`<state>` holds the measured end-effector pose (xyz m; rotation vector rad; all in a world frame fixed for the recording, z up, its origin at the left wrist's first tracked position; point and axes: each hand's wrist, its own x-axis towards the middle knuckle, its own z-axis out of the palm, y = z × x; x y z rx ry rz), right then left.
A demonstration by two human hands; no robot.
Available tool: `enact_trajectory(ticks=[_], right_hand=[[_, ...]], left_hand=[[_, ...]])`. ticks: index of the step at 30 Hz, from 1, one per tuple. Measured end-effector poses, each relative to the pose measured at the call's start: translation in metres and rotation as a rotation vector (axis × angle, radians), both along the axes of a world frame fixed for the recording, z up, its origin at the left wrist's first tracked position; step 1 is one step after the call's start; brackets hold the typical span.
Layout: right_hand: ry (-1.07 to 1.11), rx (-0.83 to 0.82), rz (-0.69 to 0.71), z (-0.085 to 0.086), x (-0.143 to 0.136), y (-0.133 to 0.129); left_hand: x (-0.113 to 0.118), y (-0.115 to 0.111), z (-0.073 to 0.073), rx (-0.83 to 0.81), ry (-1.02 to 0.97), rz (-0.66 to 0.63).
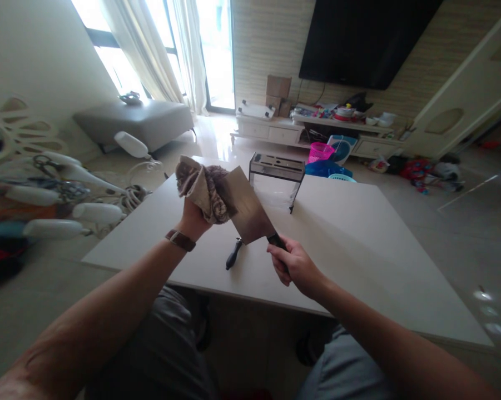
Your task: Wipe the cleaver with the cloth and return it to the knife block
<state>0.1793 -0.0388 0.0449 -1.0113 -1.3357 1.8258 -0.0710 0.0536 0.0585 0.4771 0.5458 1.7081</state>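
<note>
Cleaver [250,210]: held above white table [350,250], its handle [276,241] gripped by the right hand [294,262]. Cloth [206,191]: clutched in the left hand [195,218], against the cleaver. Slotted holder [277,165], clear-sided: stood beyond.

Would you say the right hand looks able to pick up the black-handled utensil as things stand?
Probably not: the right hand grips the cleaver, so it would likely need freeing first, though the black-handled utensil lies nearby, its handle uncovered.
</note>
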Motion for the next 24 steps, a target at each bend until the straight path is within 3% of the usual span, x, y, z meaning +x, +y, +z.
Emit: enact_trajectory(ticks=[5,11,24], right_hand=[[0.002,0.007,-0.041,-0.001,-0.002,0.003],[-0.010,-0.007,-0.046,-0.008,-0.004,0.005],[-0.035,0.043,0.033,0.002,-0.005,0.006]], left_hand=[[0.029,-0.016,-0.016,-0.057,0.040,-0.083],[0.057,-0.022,-0.024,-0.137,0.052,-0.332],[0.020,-0.006,0.004,-0.028,0.055,-0.051]])
